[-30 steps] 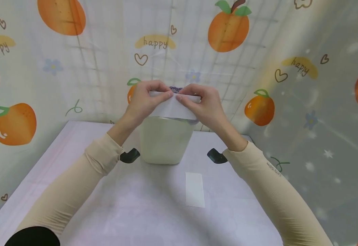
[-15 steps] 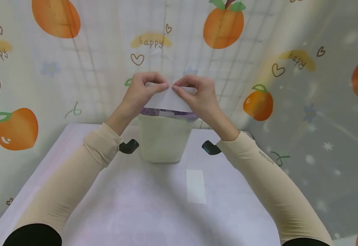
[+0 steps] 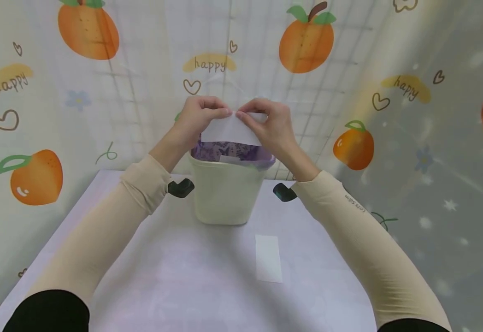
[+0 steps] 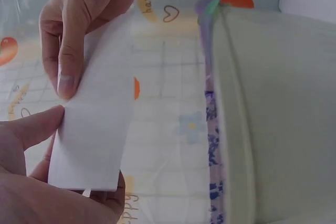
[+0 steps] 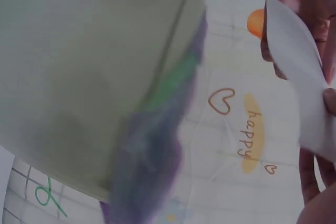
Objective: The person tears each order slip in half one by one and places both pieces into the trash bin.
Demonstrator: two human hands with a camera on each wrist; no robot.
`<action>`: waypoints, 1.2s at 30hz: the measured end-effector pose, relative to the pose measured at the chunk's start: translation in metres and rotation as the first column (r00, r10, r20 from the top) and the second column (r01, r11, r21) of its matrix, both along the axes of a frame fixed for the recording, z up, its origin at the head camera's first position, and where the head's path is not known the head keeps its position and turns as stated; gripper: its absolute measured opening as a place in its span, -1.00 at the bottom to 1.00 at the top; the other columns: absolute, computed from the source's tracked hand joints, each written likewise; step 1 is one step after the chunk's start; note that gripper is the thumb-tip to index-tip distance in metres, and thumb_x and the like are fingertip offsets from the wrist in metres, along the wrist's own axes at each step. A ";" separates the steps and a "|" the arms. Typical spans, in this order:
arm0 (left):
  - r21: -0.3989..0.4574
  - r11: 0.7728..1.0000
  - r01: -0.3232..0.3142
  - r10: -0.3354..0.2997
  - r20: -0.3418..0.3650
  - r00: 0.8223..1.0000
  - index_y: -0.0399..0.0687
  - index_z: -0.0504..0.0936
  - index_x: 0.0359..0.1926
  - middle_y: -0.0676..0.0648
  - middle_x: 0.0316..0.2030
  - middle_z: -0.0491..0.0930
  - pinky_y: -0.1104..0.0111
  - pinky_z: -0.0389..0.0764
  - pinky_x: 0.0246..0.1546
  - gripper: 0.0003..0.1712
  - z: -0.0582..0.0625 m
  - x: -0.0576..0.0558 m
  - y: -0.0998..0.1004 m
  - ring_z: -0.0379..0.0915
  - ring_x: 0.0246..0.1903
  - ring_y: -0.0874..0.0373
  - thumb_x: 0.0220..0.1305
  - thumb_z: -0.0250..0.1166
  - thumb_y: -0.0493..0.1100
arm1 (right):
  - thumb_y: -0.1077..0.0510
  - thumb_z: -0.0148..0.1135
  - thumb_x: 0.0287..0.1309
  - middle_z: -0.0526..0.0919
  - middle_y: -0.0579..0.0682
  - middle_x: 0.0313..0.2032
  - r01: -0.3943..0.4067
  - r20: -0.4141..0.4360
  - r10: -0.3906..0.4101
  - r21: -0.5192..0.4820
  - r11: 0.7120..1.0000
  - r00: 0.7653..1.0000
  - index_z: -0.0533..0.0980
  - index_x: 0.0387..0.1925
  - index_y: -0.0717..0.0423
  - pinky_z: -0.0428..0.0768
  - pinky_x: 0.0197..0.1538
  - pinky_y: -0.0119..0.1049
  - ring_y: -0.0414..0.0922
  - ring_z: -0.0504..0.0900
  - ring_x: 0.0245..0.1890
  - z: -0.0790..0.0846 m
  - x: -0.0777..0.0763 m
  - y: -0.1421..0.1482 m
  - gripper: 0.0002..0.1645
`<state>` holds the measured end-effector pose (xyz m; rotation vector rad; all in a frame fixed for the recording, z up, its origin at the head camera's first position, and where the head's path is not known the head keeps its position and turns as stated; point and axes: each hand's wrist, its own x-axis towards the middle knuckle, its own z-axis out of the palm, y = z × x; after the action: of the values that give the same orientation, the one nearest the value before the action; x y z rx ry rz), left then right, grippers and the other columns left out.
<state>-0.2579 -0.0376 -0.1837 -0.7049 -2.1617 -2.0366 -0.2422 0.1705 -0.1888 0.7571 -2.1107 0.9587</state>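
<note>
Pinched by left hand (image 3: 198, 117) and right hand (image 3: 276, 127), white paper (image 3: 230, 130) sits above a wastebasket (image 3: 226, 196).
Close-set grips likely steady the paper's edge; the purple liner (image 3: 208, 151) folds outward.

Above the paper (image 3: 230, 131) is free; the bin (image 3: 228, 193) blocks below.

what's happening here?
A person's left grip and right grip pinch the top edge of a white paper sheet, holding it above the rim of a pale green wastebasket. The sheet looks in one piece. A purple patterned liner lines the wastebasket. A white paper strip lies on the table, nearer the person.
</note>
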 end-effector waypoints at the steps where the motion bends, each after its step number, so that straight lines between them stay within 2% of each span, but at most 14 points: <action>1: -0.009 1.000 -0.003 0.003 0.003 1.000 0.03 0.80 -0.39 0.07 -0.29 0.71 0.33 0.51 -0.12 -0.85 0.003 -0.002 0.001 0.52 -0.16 0.15 0.36 0.43 -0.23 | 0.13 0.49 0.30 0.85 0.02 -0.24 0.014 0.009 -0.014 0.001 1.000 1.000 0.80 -0.22 0.11 0.66 0.10 -0.21 -0.13 0.80 -0.14 0.003 -0.002 0.000 -0.87; 7: -0.062 0.998 -0.034 0.038 0.073 0.997 0.01 0.80 -0.37 0.04 -0.19 0.69 0.33 0.51 -0.14 -0.87 0.018 -0.013 0.003 0.50 -0.13 0.15 0.37 0.43 -0.21 | 0.09 0.53 0.25 0.86 0.00 -0.23 0.073 0.107 -0.071 -0.013 0.997 0.992 0.83 -0.21 0.06 0.68 0.09 -0.29 -0.18 0.78 -0.15 0.018 -0.009 0.000 -0.86; 10: -0.089 0.995 -0.041 0.051 0.116 0.992 -0.02 0.80 -0.32 0.01 -0.08 0.66 0.33 0.51 -0.09 -0.91 0.023 -0.017 0.004 0.48 -0.06 0.15 0.38 0.43 -0.20 | 0.08 0.54 0.25 0.86 0.01 -0.23 0.093 0.134 -0.091 -0.010 0.996 0.987 0.83 -0.21 0.06 0.69 0.09 -0.34 -0.18 0.79 -0.13 0.023 -0.011 0.000 -0.85; 14: -0.087 0.995 -0.043 0.055 0.145 0.988 0.00 0.81 -0.35 0.01 0.11 0.57 0.34 0.50 -0.06 -0.90 0.028 -0.018 0.008 0.44 0.01 0.16 0.36 0.44 -0.20 | 0.08 0.54 0.25 0.86 0.01 -0.24 0.113 0.131 -0.111 -0.009 0.994 0.985 0.83 -0.21 0.06 0.68 0.06 -0.40 -0.21 0.78 -0.15 0.026 -0.011 0.002 -0.84; 18: -0.059 0.997 -0.047 0.056 0.160 0.985 0.07 0.81 -0.45 -0.01 0.08 0.61 0.30 0.53 -0.03 -0.82 0.029 -0.019 0.011 0.47 0.00 0.13 0.32 0.47 -0.21 | 0.09 0.55 0.24 0.85 0.00 -0.27 0.115 0.091 -0.113 -0.010 0.993 0.989 0.84 -0.24 0.04 0.66 0.06 -0.41 -0.21 0.75 -0.19 0.026 -0.009 0.003 -0.87; 21: -0.057 0.997 -0.049 0.058 0.176 0.983 0.08 0.81 -0.47 -0.01 0.11 0.62 0.26 0.46 0.14 -0.81 0.028 -0.020 0.013 0.45 0.07 0.11 0.31 0.48 -0.22 | 0.10 0.55 0.23 0.83 0.01 -0.30 0.109 0.052 -0.110 0.006 0.994 0.993 0.85 -0.26 0.03 0.66 0.06 -0.38 -0.17 0.73 -0.19 0.024 -0.006 0.005 -0.90; 23: -0.064 0.997 -0.051 0.062 0.188 0.980 0.04 0.83 -0.43 0.00 0.25 0.55 0.22 0.39 0.24 -0.85 0.026 -0.020 0.014 0.42 0.14 0.11 0.31 0.47 -0.22 | 0.10 0.55 0.24 0.83 0.02 -0.30 0.104 0.041 -0.105 0.018 0.994 0.994 0.85 -0.26 0.03 0.66 0.07 -0.35 -0.15 0.73 -0.19 0.022 -0.004 0.006 -0.90; 26: -0.079 0.996 -0.051 0.066 0.203 0.977 -0.02 0.84 -0.36 0.04 0.55 0.22 0.20 0.38 0.28 -0.91 0.023 -0.020 0.014 0.35 0.23 0.10 0.31 0.47 -0.22 | 0.10 0.54 0.25 0.83 0.01 -0.30 0.102 0.041 -0.103 0.030 0.994 0.994 0.84 -0.25 0.04 0.66 0.06 -0.33 -0.15 0.73 -0.18 0.021 -0.001 0.007 -0.89; 27: -0.080 0.996 -0.051 0.066 0.203 0.977 -0.04 0.84 -0.35 0.01 0.57 0.21 0.20 0.42 0.26 -0.92 0.022 -0.020 0.014 0.35 0.23 0.08 0.31 0.46 -0.23 | 0.10 0.54 0.25 0.83 0.01 -0.29 0.100 0.039 -0.101 0.031 0.994 0.994 0.84 -0.25 0.05 0.67 0.06 -0.33 -0.15 0.73 -0.17 0.021 0.000 0.008 -0.88; 28: -0.080 0.995 -0.051 0.067 0.205 0.976 -0.04 0.84 -0.35 0.01 0.57 0.20 0.20 0.41 0.25 -0.92 0.021 -0.020 0.014 0.35 0.24 0.09 0.31 0.46 -0.23 | 0.10 0.54 0.24 0.83 0.01 -0.29 0.097 0.035 -0.098 0.032 0.995 0.995 0.84 -0.25 0.05 0.67 0.06 -0.33 -0.15 0.73 -0.17 0.022 0.001 0.008 -0.88; 30: -0.079 0.995 -0.054 0.070 0.212 0.975 -0.02 0.83 -0.38 -0.03 0.50 0.34 0.22 0.41 0.22 -0.90 0.019 -0.021 0.014 0.36 0.22 0.10 0.29 0.46 -0.24 | 0.11 0.54 0.24 0.83 0.00 -0.28 0.082 0.024 -0.083 0.036 0.996 0.996 0.84 -0.25 0.06 0.66 0.07 -0.32 -0.15 0.72 -0.16 0.023 0.005 0.007 -0.88; 33: -0.068 0.996 -0.058 0.072 0.235 0.969 -0.04 0.84 -0.39 -0.08 0.22 0.60 0.24 0.43 0.16 -0.90 0.014 -0.023 0.014 0.39 0.16 0.12 0.27 0.46 -0.27 | 0.12 0.55 0.23 0.83 0.01 -0.28 0.053 -0.003 -0.053 0.044 0.998 0.999 0.84 -0.27 0.06 0.66 0.07 -0.31 -0.13 0.73 -0.16 0.027 0.011 0.005 -0.90; 36: -0.070 0.995 -0.066 0.083 0.259 0.962 -0.15 0.84 -0.31 -0.05 0.22 0.57 0.26 0.51 0.09 -0.96 0.009 -0.026 0.013 0.39 0.14 0.11 0.25 0.46 -0.28 | 0.13 0.55 0.23 0.83 0.01 -0.29 0.032 -0.026 -0.030 0.048 0.998 0.999 0.84 -0.28 0.05 0.66 0.06 -0.32 -0.14 0.73 -0.18 0.032 0.018 0.001 -0.91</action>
<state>-0.2841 -0.0249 -0.1751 -0.3695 -2.3572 -2.1383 -0.2247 0.1719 -0.1565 0.7543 -2.1242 0.8806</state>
